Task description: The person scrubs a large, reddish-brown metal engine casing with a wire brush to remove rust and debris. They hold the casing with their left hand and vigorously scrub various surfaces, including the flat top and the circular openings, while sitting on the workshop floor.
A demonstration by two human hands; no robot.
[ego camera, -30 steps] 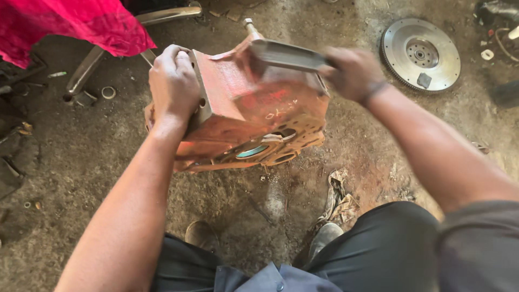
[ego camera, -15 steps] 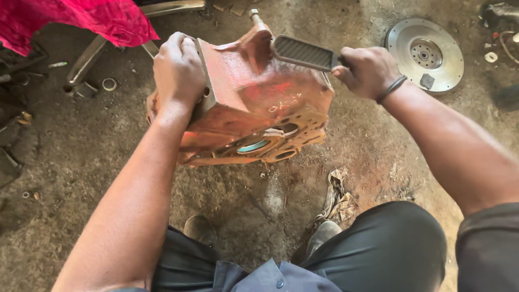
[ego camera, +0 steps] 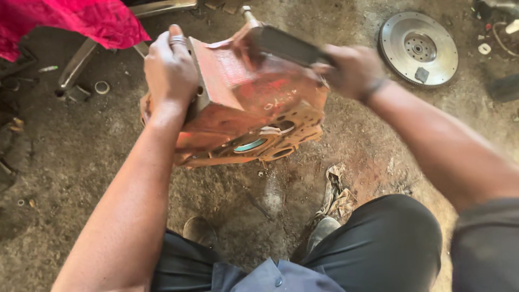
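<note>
A rusty red engine block (ego camera: 243, 103) stands tilted on the dirt floor in front of me. My left hand (ego camera: 170, 67) grips its upper left edge and holds it steady. My right hand (ego camera: 350, 69), blurred by motion, is closed on the handle of a flat dark wire brush (ego camera: 284, 46). The brush head lies across the block's top face near the far edge. The block's lower face shows several round bores and bolt holes.
A round steel flywheel (ego camera: 418, 48) lies on the ground at the upper right. A pink cloth (ego camera: 70, 19) hangs at the upper left over metal tubes (ego camera: 73, 67). A crumpled rag (ego camera: 338, 192) lies by my shoes (ego camera: 200, 230). Small rings and scrap litter the left side.
My right hand has swept the brush to the left across the block's top, then right, then left again. My left hand keeps its grip on the block.
</note>
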